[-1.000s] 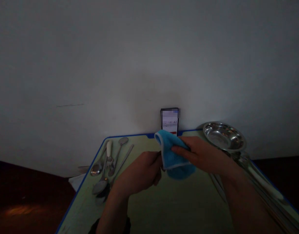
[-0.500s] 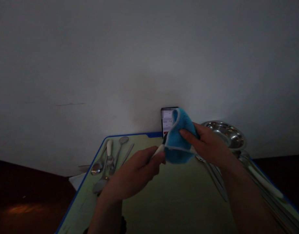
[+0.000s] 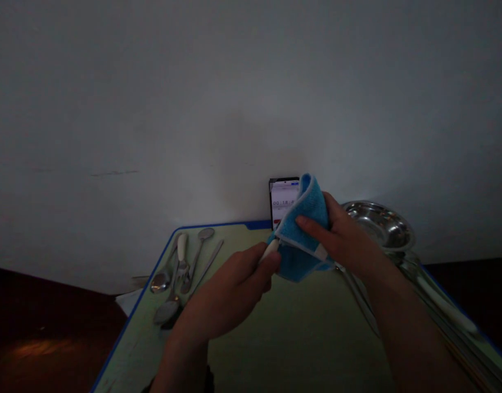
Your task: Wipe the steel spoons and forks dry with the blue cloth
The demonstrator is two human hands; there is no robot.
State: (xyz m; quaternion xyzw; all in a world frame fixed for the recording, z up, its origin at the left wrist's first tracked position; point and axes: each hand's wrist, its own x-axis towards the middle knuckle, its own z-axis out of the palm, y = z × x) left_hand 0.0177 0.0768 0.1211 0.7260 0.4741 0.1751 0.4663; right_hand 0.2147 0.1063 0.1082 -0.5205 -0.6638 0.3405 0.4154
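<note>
My left hand [image 3: 245, 284] is closed around the white handle [image 3: 270, 250] of a utensil, whose far end is hidden in a blue cloth [image 3: 310, 213]. What kind of utensil it is cannot be seen. My right hand [image 3: 336, 232] pinches the cloth, thumb on the near face, folded about the hidden end. Pale edging runs along the cloth, and its lower part hangs below my fingers. Both hands are above the middle of a pale green table [image 3: 275, 338].
Several spoons and a white-handled fork [image 3: 182, 256] lie at the table's left. A phone [image 3: 281, 202] showing a timer leans against the wall behind the cloth. At the right stands a steel bowl [image 3: 382, 218], with more cutlery [image 3: 447, 305] along that edge.
The cloth has shifted slightly in my right hand and now wraps closer to the white handle, covering the dark part beside it. My left hand keeps its hold.
</note>
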